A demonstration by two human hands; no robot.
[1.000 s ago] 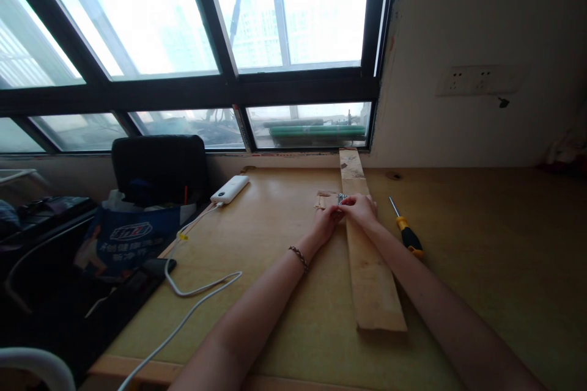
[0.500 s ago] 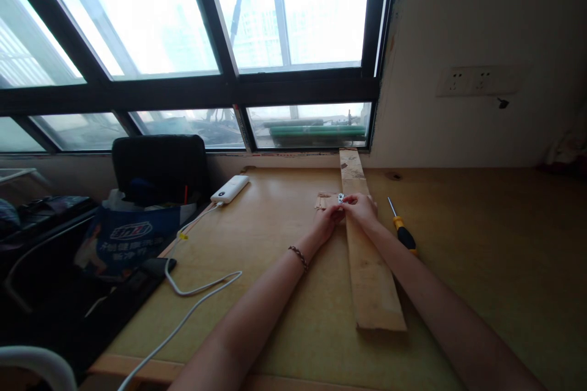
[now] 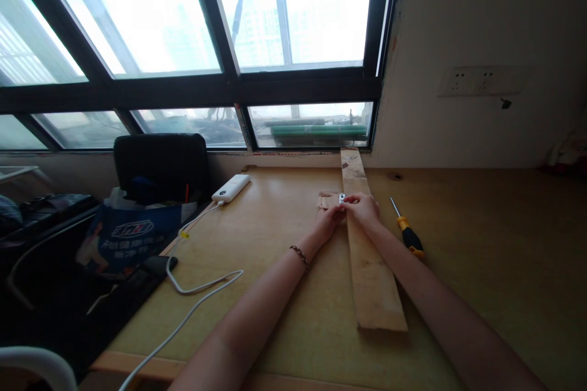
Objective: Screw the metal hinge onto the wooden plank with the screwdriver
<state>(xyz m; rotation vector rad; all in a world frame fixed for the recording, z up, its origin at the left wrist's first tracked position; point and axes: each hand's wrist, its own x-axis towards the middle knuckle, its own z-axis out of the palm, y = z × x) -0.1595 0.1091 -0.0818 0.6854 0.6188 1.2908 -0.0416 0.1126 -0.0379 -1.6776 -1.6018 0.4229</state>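
Observation:
A long wooden board [image 3: 373,281] lies on the table, running from near me towards the window. At its left edge, a smaller wood piece [image 3: 326,200] sticks out sideways. Where the two meet, a small shiny metal piece with dark holes [image 3: 342,198] shows between my fingertips; its exact kind is too small to tell. My left hand [image 3: 329,223] is closed at the left edge of the board, fingertips against the metal piece. My right hand [image 3: 362,209] rests over the board and pinches the same piece from the right.
To the right of my right hand lies a yellow and black screwdriver [image 3: 408,235]. A white power bank [image 3: 232,187] with a white cable [image 3: 202,311] sits at the table's left edge. Beyond that edge stand a black chair [image 3: 160,162] and a blue bag [image 3: 131,238].
Both hands stay at the metal piece with hardly any movement. The whole view has shifted very slightly, and more of the screwdriver's handle shows beside my right forearm.

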